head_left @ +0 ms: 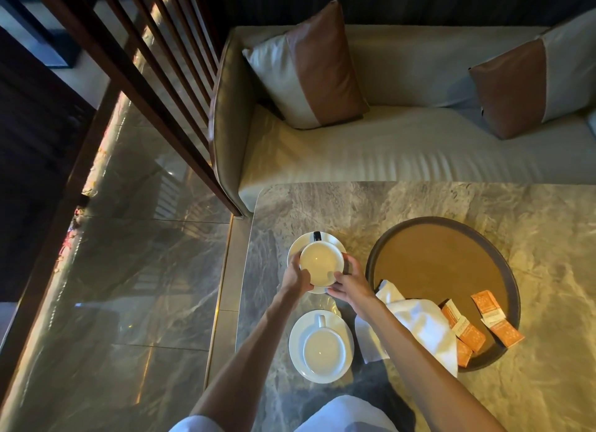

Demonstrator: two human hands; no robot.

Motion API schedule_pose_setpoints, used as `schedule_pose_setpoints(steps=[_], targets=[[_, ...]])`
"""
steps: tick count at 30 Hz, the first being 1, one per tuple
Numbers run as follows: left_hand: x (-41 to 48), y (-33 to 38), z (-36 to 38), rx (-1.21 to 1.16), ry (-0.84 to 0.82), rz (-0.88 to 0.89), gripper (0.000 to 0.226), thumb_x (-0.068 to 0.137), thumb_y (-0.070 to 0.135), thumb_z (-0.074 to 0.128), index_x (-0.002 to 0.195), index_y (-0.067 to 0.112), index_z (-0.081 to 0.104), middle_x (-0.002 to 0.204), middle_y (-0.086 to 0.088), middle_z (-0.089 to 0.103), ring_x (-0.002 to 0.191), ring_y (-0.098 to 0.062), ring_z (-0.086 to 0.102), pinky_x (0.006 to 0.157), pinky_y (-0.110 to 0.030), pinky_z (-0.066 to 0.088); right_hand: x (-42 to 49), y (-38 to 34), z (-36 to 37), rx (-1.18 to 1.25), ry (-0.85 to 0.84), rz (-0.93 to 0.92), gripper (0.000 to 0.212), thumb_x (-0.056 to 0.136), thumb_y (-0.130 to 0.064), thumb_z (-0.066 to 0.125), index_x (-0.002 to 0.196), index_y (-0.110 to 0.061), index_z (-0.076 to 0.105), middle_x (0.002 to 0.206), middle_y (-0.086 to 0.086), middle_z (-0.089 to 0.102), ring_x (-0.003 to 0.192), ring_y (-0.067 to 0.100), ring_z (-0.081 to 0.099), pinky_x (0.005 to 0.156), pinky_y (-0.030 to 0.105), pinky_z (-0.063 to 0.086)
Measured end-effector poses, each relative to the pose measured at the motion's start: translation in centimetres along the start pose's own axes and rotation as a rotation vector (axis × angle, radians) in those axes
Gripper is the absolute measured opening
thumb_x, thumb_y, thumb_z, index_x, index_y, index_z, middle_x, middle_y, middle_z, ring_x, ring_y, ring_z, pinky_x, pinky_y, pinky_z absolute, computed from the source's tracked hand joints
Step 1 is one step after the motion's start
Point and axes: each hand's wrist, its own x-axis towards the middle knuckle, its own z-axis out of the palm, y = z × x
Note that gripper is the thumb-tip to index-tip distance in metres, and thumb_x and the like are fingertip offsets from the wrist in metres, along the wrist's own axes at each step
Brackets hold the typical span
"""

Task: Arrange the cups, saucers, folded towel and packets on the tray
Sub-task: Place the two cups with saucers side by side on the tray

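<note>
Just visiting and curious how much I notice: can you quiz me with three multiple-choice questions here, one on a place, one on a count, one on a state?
1. Where do the orange packets lie? A) on the tray B) on the floor C) inside a cup
2. How many cups are there? A) one B) two C) four
3. The far cup is: A) untouched B) held by both hands C) tipped over
Answers: 1 A, they lie in it; 2 B, the far cup and a near cup; 3 B, left hand and right hand grip its sides.
</note>
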Motion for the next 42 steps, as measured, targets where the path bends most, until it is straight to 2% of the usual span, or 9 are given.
schedule_pose_setpoints(steps=[10,12,20,26,30,33,35,39,42], targets=[[0.1,-0.2,0.3,-0.029,0.046,-0.037,0.052,0.094,-0.001,0.037,0.144,0.012,0.035,0.139,-0.020,0.044,0.119,-0.036,0.047,0.088,-0.058,0.055,-0.2,0.6,-1.3,-0.061,-0.047,-0.069,0.055,0.098,-0.010,0.057,0.149,-0.020,0.037,0.136,0.018,0.055,0.114,0.032,0.065,0.101,0.044,0.052],[0.2,-0.3,0.3,-0.041,0.066,-0.035,0.049,0.096,0.000,0.036,0.143,0.010,0.036,0.137,-0.020,0.046,0.108,-0.031,0.048,0.086,-0.056,0.056,-0.2,0.6,-1.2,-0.074,-0.056,-0.077,0.056,0.098,-0.012,0.058,0.149,-0.020,0.037,0.138,0.017,0.054,0.115,0.032,0.065,0.102,0.045,0.052],[0.2,-0.5,0.2,-0.132,0.065,-0.057,0.045,0.096,0.003,0.034,0.140,0.009,0.041,0.115,-0.011,0.048,0.098,-0.029,0.052,0.082,-0.053,0.056,-0.1,0.6,-1.1,-0.090,-0.053,-0.091,0.053,0.098,-0.013,0.058,0.148,-0.019,0.039,0.129,0.018,0.060,0.117,0.037,0.063,0.102,0.045,0.051],[-0.6,-0.1,-0.1,-0.136,0.020,-0.057,0.060,0.078,0.019,0.039,0.138,0.009,0.041,0.116,-0.013,0.051,0.105,-0.034,0.056,0.082,-0.053,0.057,-0.3,0.8,-1.4,-0.091,-0.074,-0.101,0.043,0.097,-0.015,0.060,0.137,-0.024,0.045,0.123,0.015,0.063,0.104,0.028,0.066,0.094,0.038,0.056],[-1.1,0.2,-0.6,0.120,0.072,-0.029,0.066,0.072,0.033,0.041,0.133,0.006,0.042,0.122,-0.019,0.057,0.110,-0.039,0.057,0.091,-0.047,0.051,-0.3,0.7,-1.7,-0.131,0.008,-0.126,0.031,0.096,-0.022,0.063,0.127,-0.021,0.054,0.114,0.008,0.068,0.094,0.021,0.069,0.074,0.026,0.057],[-0.8,-0.2,-0.8,0.308,0.258,0.014,0.044,0.094,0.032,0.044,0.128,0.004,0.045,0.126,-0.021,0.053,0.112,-0.037,0.052,0.095,-0.044,0.042,0.0,0.9,-2.0,-0.196,0.181,-0.227,0.039,0.096,-0.030,0.062,0.130,-0.012,0.059,0.118,0.010,0.067,0.103,0.022,0.065,0.089,0.038,0.057],[-0.4,-0.3,-1.2,0.373,0.353,0.041,0.046,0.097,0.034,0.046,0.134,0.006,0.043,0.132,-0.022,0.049,0.120,-0.038,0.047,0.100,-0.045,0.038,0.2,0.6,-2.0,-0.231,0.212,-0.263,0.046,0.096,-0.034,0.061,0.136,-0.014,0.054,0.127,0.007,0.062,0.116,0.022,0.058,0.104,0.048,0.049],[0.7,-0.5,-2.0,0.285,0.205,-0.041,0.067,0.097,0.047,0.047,0.151,0.014,0.025,0.149,-0.021,0.035,0.138,-0.040,0.032,0.113,-0.051,0.027,0.9,-0.5,-1.9,-0.247,0.122,-0.189,0.063,0.094,-0.043,0.061,0.149,-0.020,0.041,0.147,0.006,0.050,0.136,0.025,0.047,0.111,0.050,0.042],[1.3,-1.0,-2.4,0.025,0.045,-0.020,0.071,0.097,0.039,0.054,0.151,0.005,0.022,0.149,-0.025,0.039,0.136,-0.038,0.041,0.113,-0.053,0.035,1.5,-0.7,-2.0,-0.168,0.049,-0.129,0.065,0.092,-0.040,0.066,0.149,-0.022,0.041,0.141,0.005,0.055,0.130,0.024,0.051,0.102,0.041,0.048]])
